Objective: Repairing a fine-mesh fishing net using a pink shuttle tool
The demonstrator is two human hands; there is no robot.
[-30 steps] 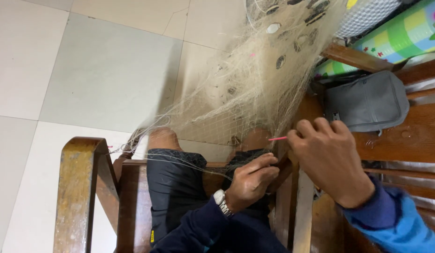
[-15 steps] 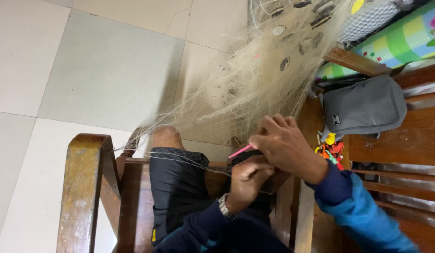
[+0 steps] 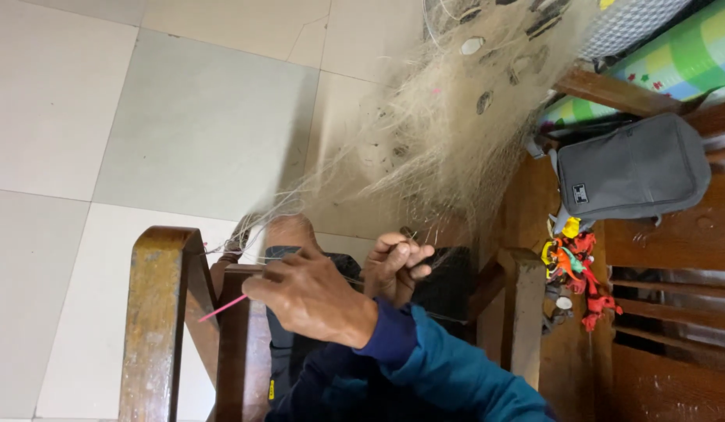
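**Pale net held in 2 hands over a wooden chair**

Pale, hair-fine net (image 3: 456,133) hangs in a loose tangle from the top of the view down to the person's lap, with small dark oval pieces caught in its upper part. Its lower strands gather to a point at the left hand (image 3: 397,262). That hand's fingers (image 3: 413,254) are curled in and pinch a few threads of the net just above the dark shorts (image 3: 448,281).

The right hand (image 3: 307,297), in a teal sleeve (image 3: 448,375), reaches across in front of the left one. Its fingers are clenched around a thin pink needle (image 3: 221,307), whose tip sticks out to the lower left, across the dark wooden chair frame (image 3: 155,312). The 2 hands sit close together (whether they touch cannot be told). A bare knee (image 3: 292,233) shows just above the right hand, with net strands trailing over it.

A grey bag (image 3: 632,172) rests on the wooden bench (image 3: 659,367) at the right. Just below the bag's corner hangs a bunch of small toy figures (image 3: 577,270) in red, yellow and green. A striped roll (image 3: 659,66) in green, yellow and blue lies above the bag. Light floor tiles (image 3: 143,117) fill the left half of the view.
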